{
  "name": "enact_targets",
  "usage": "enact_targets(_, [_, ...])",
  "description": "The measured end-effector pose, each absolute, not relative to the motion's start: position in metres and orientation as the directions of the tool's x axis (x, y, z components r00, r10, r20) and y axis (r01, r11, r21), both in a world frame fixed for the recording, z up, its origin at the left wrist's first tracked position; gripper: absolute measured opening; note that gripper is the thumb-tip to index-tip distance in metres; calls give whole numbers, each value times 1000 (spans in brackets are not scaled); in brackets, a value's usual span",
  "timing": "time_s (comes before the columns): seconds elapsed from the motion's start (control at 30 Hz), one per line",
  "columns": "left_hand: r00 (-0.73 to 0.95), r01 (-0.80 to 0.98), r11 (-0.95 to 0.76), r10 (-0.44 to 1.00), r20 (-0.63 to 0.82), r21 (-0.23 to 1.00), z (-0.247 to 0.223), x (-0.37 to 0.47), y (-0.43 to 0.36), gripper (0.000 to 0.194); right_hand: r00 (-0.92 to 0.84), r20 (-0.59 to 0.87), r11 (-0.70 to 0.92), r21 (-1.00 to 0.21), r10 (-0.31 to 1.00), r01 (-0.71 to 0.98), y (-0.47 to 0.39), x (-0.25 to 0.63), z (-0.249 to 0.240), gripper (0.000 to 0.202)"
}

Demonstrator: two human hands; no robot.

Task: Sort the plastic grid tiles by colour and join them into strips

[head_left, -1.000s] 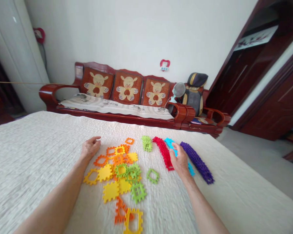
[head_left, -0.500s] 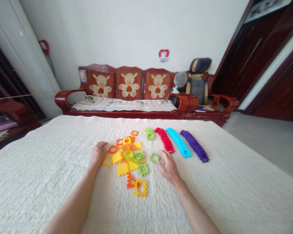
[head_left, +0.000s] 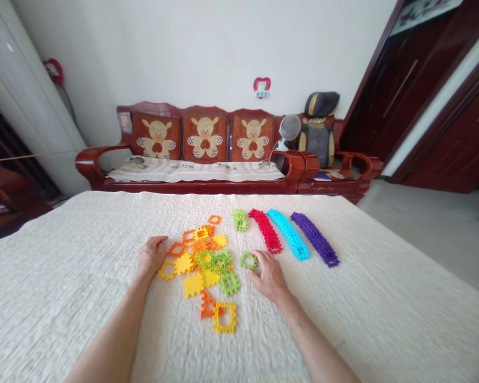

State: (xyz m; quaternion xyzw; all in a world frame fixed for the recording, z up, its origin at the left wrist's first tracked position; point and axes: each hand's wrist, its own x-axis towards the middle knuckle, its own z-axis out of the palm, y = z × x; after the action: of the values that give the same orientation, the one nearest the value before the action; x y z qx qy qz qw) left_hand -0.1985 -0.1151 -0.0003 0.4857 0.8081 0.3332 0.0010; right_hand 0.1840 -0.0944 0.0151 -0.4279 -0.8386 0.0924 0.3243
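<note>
My right hand [head_left: 268, 274] has its thumb and fingers closed at the right edge of a green square interlocking tile [head_left: 241, 261] with an open centre, which lies on the cloth. My left hand [head_left: 152, 254] rests on the cloth, left of the loose tiles, with its fingers loosely stretched and nothing in them. Between my hands lies a loose pile of orange tiles [head_left: 199, 245], yellow tiles [head_left: 193, 285] and green tiles [head_left: 229, 284]. A yellow frame tile [head_left: 233, 318] overlaps an orange triangular tile [head_left: 206, 306] at the near end.
Beyond my right hand lie a short green stack [head_left: 240, 220], a red row [head_left: 265, 231], a light-blue row [head_left: 289, 234] and a purple row [head_left: 315, 239] of tiles. A pale quilted cloth [head_left: 83, 276] covers the table. Behind stand a wooden sofa [head_left: 191, 187] and a small fan [head_left: 290, 127].
My right hand has closed in on the green tile and now grips its edge. My left hand stays beside the pile. The whole view has shifted slightly.
</note>
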Motion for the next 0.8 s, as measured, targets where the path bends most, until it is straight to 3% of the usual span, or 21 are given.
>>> enact_targets(0.33, [-522, 793, 310, 790, 323, 524, -1, -199, -114, 36, -473, 436, 641, -452, 765, 620, -91, 187, 15, 42])
enact_targets(0.57, [-516, 803, 306, 787, 339, 511, -4, -201, -113, 36, -439, 546, 695, -472, 714, 543, -83, 189, 8, 53])
enact_targets(0.8, [-509, 808, 292, 784, 355, 512, -8, -204, -112, 35, -367, 518, 610, -446, 772, 655, -94, 178, 13, 43])
